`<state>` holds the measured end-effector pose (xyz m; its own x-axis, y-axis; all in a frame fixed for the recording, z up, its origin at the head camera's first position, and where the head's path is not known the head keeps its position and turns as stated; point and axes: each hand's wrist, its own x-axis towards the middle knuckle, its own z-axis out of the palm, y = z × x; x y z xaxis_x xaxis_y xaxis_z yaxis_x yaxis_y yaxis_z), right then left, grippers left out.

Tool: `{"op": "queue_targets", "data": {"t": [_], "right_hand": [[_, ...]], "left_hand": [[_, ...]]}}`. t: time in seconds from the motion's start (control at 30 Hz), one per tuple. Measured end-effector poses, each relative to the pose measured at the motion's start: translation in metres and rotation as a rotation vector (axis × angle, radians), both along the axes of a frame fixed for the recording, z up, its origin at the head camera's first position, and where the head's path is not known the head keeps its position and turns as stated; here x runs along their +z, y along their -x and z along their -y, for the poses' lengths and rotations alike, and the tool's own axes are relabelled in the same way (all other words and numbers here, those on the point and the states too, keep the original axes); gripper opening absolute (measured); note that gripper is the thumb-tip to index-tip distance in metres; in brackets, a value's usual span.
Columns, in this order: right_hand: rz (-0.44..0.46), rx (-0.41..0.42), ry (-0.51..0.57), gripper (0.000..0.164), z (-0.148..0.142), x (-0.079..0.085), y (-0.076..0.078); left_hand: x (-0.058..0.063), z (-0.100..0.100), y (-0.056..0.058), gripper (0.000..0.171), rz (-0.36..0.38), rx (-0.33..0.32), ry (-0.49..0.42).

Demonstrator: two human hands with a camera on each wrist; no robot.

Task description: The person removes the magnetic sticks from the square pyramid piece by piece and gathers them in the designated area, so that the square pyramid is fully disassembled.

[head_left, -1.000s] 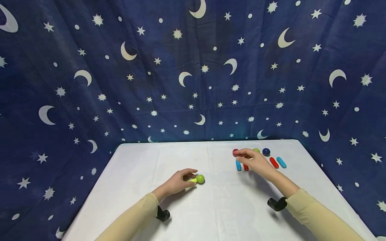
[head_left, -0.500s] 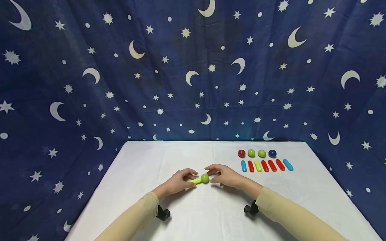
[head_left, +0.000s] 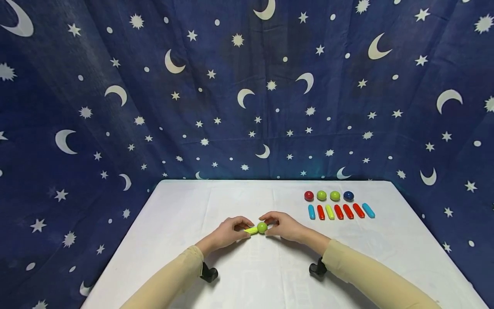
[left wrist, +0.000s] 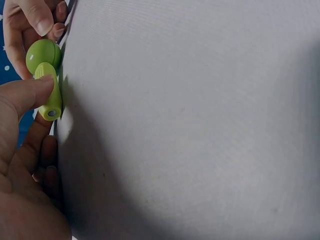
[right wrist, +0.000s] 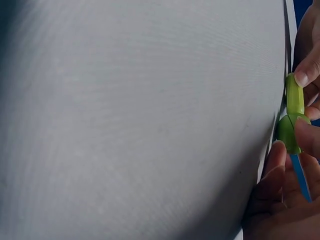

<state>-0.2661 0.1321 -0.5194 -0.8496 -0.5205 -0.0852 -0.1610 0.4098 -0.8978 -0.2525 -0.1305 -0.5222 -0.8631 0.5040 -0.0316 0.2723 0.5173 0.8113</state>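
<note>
Near the middle of the white table, my left hand pinches a yellow-green magnetic rod between thumb and fingers. A metal disc shows in the near end of the rod in the left wrist view. Against its other end sits a green ball. My right hand holds that ball from the right, its thumb on the ball and fingertips on the other side in the right wrist view. Rod and ball lie in line between the two hands, low over the cloth.
Back right, a row of balls holds a red ball, two green ones and a dark blue ball. In front lie several rods: a blue rod, a yellow rod and red ones. Behind hangs a starry blue curtain.
My right hand has come from the red ball at the back right to the green ball and now grips it. The left hand keeps its pinch on the rod. The head view has shifted slightly.
</note>
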Motion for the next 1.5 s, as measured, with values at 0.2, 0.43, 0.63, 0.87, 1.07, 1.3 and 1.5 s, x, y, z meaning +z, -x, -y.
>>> {"op": "queue_targets", "data": {"t": [0.2,0.43,0.63,0.87,1.07,1.3,1.5], "right_hand": [[-0.021,0.001,-0.018,0.040,0.001,-0.002,0.000],[-0.031,-0.005,-0.034,0.037,0.003,-0.003,0.001],[-0.034,-0.010,-0.033,0.031,0.003,-0.003,0.000],[-0.053,-0.003,-0.043,0.030,0.001,-0.008,0.001],[-0.047,0.003,-0.039,0.028,0.000,-0.009,0.001],[0.013,0.012,0.016,0.030,-0.005,-0.006,0.003],[0.045,-0.005,0.065,0.035,-0.022,0.004,0.002]], "left_hand": [[0.001,0.000,-0.002,0.022,0.004,0.003,0.002],[0.001,-0.001,0.000,0.021,0.028,0.024,0.010],[0.000,-0.001,0.000,0.020,0.050,0.033,-0.002],[0.002,-0.003,-0.001,0.019,0.054,0.031,-0.024],[0.003,-0.005,-0.001,0.017,0.026,0.023,0.004],[0.004,-0.005,0.000,0.016,-0.010,0.020,0.051],[0.004,-0.005,-0.003,0.017,-0.007,0.021,0.056]]}}
